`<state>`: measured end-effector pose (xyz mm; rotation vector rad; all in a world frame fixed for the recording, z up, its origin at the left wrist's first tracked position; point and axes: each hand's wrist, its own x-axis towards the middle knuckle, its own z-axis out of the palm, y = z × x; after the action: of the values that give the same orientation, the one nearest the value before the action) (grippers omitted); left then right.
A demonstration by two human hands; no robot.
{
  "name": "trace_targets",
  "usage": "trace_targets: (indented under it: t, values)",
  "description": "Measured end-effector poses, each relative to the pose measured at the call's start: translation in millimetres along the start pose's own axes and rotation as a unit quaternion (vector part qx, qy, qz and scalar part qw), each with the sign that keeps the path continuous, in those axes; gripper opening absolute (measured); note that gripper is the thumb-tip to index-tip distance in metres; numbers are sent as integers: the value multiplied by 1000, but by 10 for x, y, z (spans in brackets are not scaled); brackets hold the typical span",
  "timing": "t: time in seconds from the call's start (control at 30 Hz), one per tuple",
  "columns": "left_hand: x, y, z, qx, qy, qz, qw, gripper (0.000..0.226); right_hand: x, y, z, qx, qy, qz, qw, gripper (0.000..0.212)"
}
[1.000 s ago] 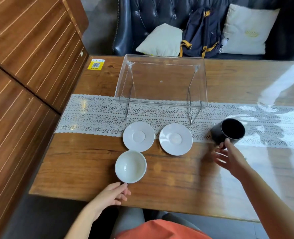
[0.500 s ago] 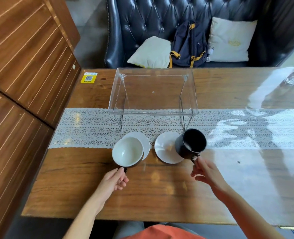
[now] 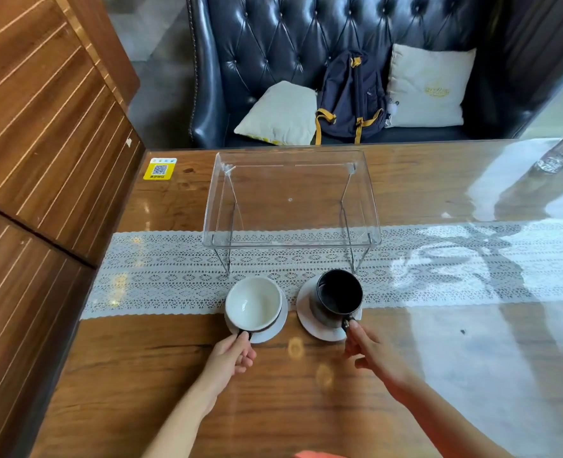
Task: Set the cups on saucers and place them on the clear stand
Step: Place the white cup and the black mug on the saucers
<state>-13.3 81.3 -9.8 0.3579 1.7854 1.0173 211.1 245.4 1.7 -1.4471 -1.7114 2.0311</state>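
A cup with a white inside (image 3: 253, 304) sits on the left white saucer (image 3: 275, 328), and my left hand (image 3: 232, 355) pinches its dark handle. A black cup (image 3: 338, 294) sits over the right white saucer (image 3: 309, 317), with my right hand (image 3: 371, 350) gripping its handle at the near side. Whether the cups rest fully on the saucers I cannot tell. The clear stand (image 3: 291, 239) is just behind both saucers, with nothing on its top.
A white lace runner (image 3: 161, 276) crosses the glossy wooden table (image 3: 273, 408). A yellow QR sticker (image 3: 159, 168) lies at the far left corner. Wood panelling (image 3: 42, 160) borders the left side. A glass object (image 3: 557, 157) stands far right. A dark sofa (image 3: 273, 44) with cushions and a backpack (image 3: 351, 97) is behind.
Both hands carried their cups forward and inward onto the saucers: the white-inside cup from the near table, the black cup from the right. The view tilted up.
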Motion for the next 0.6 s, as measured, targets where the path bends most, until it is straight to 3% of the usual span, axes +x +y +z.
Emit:
trace_targets:
  t: [0.33, 0.6]
  values:
    - [-5, -108, 137, -28, 46, -19, 998, 36, 27, 34, 98, -6, -63, 31, 998, 35]
    - [-48, -80, 179, -40, 60, -16, 997, 27, 60, 18, -28, -1, -62, 34, 998, 31]
